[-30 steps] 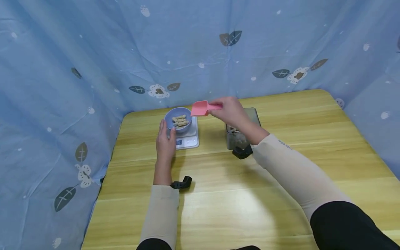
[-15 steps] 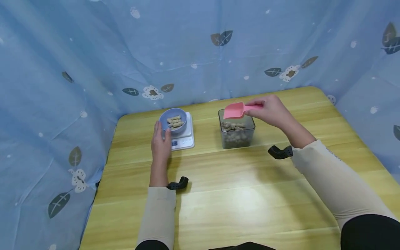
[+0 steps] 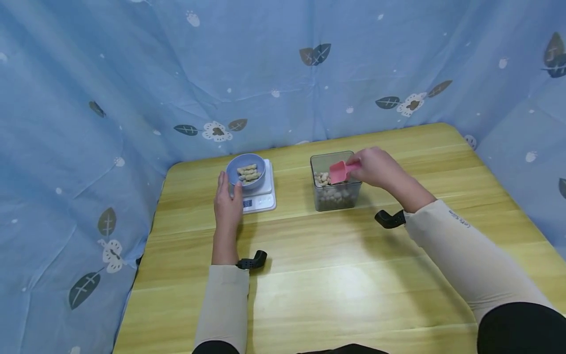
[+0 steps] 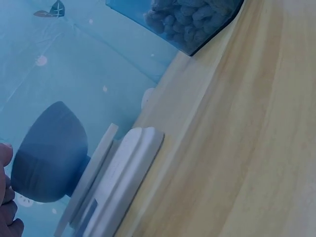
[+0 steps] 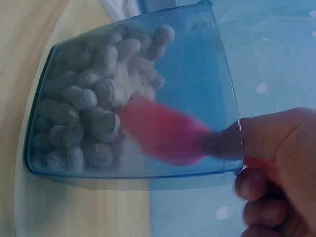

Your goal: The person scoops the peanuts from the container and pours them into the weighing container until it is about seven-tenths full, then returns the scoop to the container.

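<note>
My right hand [image 3: 379, 168] pinches the handle of a pink scoop [image 3: 339, 172]. The scoop's blade is inside a clear box [image 3: 315, 194], against unshelled peanuts [image 5: 79, 97] seen through the wall in the right wrist view. My left hand [image 3: 228, 204] rests at the near left side of a blue-purple bowl [image 3: 233, 167], its fingers straight and the thumb apart. Several peanuts [image 3: 249, 173] lie in that bowl, which stands on a white kitchen scale [image 3: 268, 189]. In the left wrist view, fingertips [image 4: 6, 154] show right at the bowl's [image 4: 49, 155] edge.
A wooden table [image 3: 300, 275] bears everything. Behind it and at both sides hangs a blue curtain [image 3: 274, 59] with leaf and flower prints. Black wrist mounts [image 3: 253, 259] stick out from both forearms. The scale's small display [image 3: 247, 203] faces the person.
My right hand has carried the scoop rightward from beside the bowl to above the box, then lowered it in among the peanuts. The left hand has stayed at the bowl.
</note>
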### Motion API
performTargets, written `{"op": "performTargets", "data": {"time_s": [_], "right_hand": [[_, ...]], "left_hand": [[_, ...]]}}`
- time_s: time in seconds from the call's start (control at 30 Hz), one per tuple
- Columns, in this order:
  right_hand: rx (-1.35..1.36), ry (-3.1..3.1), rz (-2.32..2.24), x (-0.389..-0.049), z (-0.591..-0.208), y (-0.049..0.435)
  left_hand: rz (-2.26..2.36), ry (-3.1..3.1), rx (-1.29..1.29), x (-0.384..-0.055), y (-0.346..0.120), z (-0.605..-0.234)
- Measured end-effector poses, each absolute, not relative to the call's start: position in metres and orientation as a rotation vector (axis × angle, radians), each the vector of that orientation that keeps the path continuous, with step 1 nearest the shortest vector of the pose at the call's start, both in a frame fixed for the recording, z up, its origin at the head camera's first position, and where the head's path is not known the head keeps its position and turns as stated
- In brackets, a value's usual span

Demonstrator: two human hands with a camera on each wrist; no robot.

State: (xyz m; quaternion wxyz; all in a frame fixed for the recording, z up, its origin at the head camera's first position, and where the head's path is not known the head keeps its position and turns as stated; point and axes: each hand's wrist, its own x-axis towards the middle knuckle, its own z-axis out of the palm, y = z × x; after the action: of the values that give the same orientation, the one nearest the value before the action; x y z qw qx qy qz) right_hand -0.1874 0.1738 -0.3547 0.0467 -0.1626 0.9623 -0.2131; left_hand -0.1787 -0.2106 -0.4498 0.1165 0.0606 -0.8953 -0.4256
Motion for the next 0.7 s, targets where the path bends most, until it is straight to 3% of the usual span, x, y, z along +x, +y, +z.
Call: {"op": "performTargets", "data": {"time_s": [0.2, 0.37, 0.7], "right_hand": [[-0.458, 2.940, -0.650, -0.185, -0.363, 0.176], [-0.406, 2.940, -0.668, -0.183, -0.366, 0.175], [-0.361, 2.980, -0.672, -0.177, -0.372, 0.164]], "left_hand": [[-1.206, -2.570, 0.078, -0.173, -0.195, -0.431], [-1.194, -2.528, -0.155, -0.163, -0.166, -0.415], [-1.279, -2.676, -0.482, -0.148, -0.092, -0.422]]}}
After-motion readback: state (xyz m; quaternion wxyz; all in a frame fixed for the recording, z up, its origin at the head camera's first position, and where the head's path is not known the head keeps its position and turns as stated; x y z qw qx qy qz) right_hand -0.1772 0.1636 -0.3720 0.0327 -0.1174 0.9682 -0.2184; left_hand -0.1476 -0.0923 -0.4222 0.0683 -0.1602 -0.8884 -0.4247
